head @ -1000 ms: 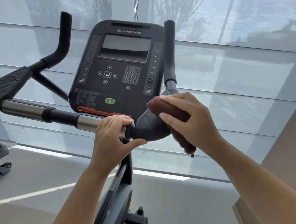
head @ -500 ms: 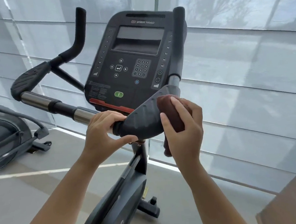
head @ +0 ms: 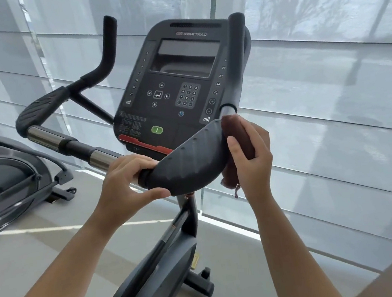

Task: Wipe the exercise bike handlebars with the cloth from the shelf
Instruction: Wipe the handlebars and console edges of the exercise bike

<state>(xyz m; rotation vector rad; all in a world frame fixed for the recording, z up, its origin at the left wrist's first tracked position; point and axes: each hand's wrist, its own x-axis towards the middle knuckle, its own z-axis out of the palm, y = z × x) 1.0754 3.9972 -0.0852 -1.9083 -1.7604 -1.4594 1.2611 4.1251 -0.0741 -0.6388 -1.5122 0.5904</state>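
Cloth (head: 239, 143) half hidden under right hand (head: 251, 157)

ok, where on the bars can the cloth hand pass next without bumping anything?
Free: the upright right grip above the cloth, and the whole left side, from the left pad to the chrome bar. Crowded: the right pad, with the left hand at its inner end and the right hand at its outer.
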